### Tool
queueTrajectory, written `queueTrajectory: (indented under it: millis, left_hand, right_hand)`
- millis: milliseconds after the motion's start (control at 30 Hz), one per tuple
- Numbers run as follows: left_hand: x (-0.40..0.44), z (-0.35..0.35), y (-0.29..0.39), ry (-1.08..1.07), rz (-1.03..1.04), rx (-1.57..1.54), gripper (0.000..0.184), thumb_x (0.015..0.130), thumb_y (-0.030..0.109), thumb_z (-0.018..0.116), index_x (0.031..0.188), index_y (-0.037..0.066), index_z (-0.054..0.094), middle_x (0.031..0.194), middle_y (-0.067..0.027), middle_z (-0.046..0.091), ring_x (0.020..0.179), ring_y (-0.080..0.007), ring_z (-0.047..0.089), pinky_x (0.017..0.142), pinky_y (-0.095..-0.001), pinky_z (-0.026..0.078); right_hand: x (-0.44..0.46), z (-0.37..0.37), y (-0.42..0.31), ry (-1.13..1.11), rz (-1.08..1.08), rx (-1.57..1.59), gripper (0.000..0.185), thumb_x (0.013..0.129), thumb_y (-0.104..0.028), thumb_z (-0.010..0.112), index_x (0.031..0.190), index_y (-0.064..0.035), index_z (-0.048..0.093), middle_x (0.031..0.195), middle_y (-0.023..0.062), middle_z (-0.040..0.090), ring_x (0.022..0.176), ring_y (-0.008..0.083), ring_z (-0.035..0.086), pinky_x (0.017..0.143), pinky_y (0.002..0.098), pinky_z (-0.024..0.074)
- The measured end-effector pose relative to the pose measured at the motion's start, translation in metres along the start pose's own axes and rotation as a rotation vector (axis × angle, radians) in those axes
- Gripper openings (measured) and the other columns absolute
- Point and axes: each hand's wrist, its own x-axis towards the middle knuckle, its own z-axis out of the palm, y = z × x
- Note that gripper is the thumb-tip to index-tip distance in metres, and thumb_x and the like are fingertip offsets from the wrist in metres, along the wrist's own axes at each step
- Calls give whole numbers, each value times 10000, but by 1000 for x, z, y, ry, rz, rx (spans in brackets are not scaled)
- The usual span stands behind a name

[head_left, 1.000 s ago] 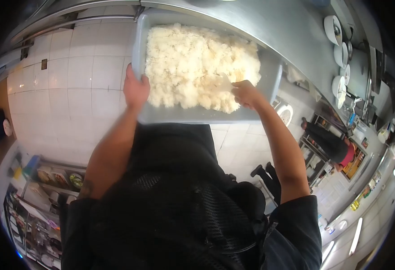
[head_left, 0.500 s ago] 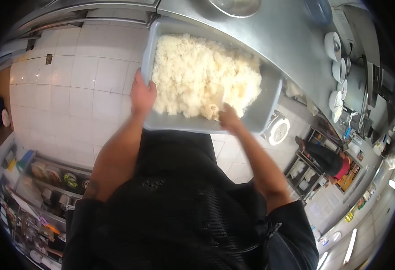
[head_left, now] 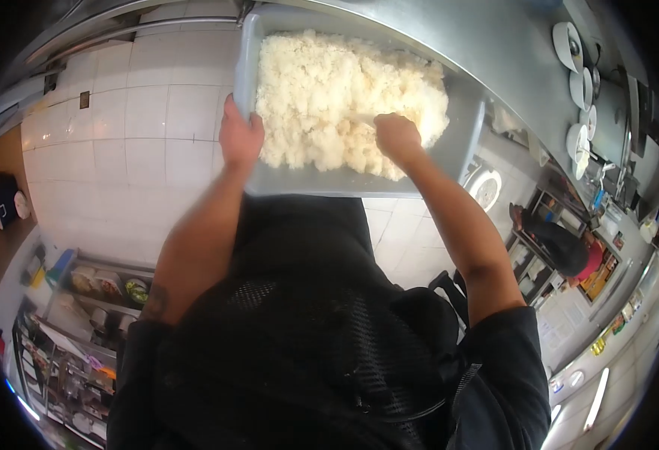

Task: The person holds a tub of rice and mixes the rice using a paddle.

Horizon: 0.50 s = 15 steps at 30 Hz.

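Note:
A grey plastic tub (head_left: 461, 124) holds a broad heap of cooked white rice (head_left: 322, 97). My left hand (head_left: 241, 135) is closed on the tub's left wall, thumb on the inner side. Over the rice, right of its middle, my right hand (head_left: 398, 136) is closed in a fist around a pale rice paddle (head_left: 364, 118). The paddle's handle is hidden in the fist, and its blade blends into the rice. Bare grey tub floor shows to the right of the rice and along the near side.
A steel counter (head_left: 449, 37) runs along the tub's far side, with several white bowls (head_left: 567, 46) on its right part. Shelves with food containers (head_left: 97, 281) stand at lower left. A person (head_left: 562, 244) is farther off at right. White tiles (head_left: 149, 105) cover the floor.
My right hand has moved up and away from the tub's near side, further over the rice, with the paddle. My left hand keeps its hold; the tub appears slightly higher in view.

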Motion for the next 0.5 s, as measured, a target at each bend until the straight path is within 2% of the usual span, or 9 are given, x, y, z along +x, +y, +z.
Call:
queueTrajectory:
  millis: [33, 67, 133, 200, 300, 333, 400, 433, 500]
  left_hand:
    - [3, -3, 6, -22, -57, 23, 642, 890, 171, 593, 1467, 34, 346, 1253, -279, 598, 1130, -454, 589, 951, -519, 490]
    - [5, -4, 11, -40, -116, 45, 643, 891, 171, 594, 1466, 26, 345, 1251, -281, 598, 1133, -453, 588, 953, -519, 488]
    - [4, -3, 6, -41, -101, 24, 641, 892, 171, 593, 1466, 30, 345, 1251, -282, 598, 1135, -453, 587, 955, -520, 487]
    - [8, -2, 6, -12, -96, 5, 640, 893, 172, 593, 1467, 34, 346, 1251, -283, 597, 1137, -453, 586, 957, -521, 485]
    - [5, -5, 6, -36, -60, 11, 634, 894, 164, 592, 1467, 42, 349, 1241, -276, 606, 1127, -454, 592, 954, -524, 486]
    - [5, -6, 8, -35, -81, 15, 633, 894, 161, 594, 1467, 46, 352, 1233, -270, 612, 1122, -452, 596, 956, -522, 486]
    - [3, -4, 12, -40, -108, 11, 632, 893, 159, 596, 1467, 51, 354, 1226, -264, 618, 1117, -450, 600, 959, -520, 486]
    - [4, -4, 11, -32, -95, 0, 633, 892, 158, 598, 1466, 50, 354, 1219, -263, 622, 1111, -452, 603, 959, -520, 487]
    - [3, -6, 8, -14, -100, -6, 634, 892, 157, 600, 1466, 50, 355, 1212, -262, 626, 1104, -455, 606, 959, -519, 487]
  right_hand:
    - [2, 15, 19, -10, -14, 113, 335, 892, -64, 561, 1202, -66, 688, 968, 218, 723, 915, 365, 719, 829, 445, 577]
    - [-5, 35, 29, -3, -7, 109, 335, 892, -64, 561, 1202, -66, 688, 968, 218, 723, 915, 365, 719, 829, 445, 577]
    - [-33, 77, 37, 55, 116, 303, 599, 873, -31, 549, 1454, -173, 520, 1000, 236, 709, 956, 379, 703, 857, 470, 557]
    - [-56, 105, 26, 90, 100, 294, 759, 861, 3, 531, 1561, -234, 357, 1008, 246, 696, 980, 401, 686, 862, 503, 540]
    - [-87, 92, 41, 9, 121, 229, 733, 868, 14, 518, 1546, -229, 386, 1003, 234, 700, 948, 397, 695, 844, 504, 550]
    - [-96, 71, 46, -81, 134, 92, 735, 879, -1, 525, 1558, -233, 364, 1001, 214, 710, 930, 376, 708, 812, 489, 568]
    - [-114, 26, 48, -115, 79, -13, 651, 894, -15, 514, 1520, -163, 418, 970, 221, 709, 891, 381, 696, 783, 492, 554]
    - [-115, 13, 45, -118, 80, -19, 651, 894, -15, 514, 1520, -163, 418, 970, 221, 709, 891, 381, 696, 783, 492, 554]
    - [-102, -3, 30, -152, 14, -132, 588, 902, -34, 534, 1482, -77, 445, 1044, 162, 729, 942, 338, 722, 798, 443, 590]
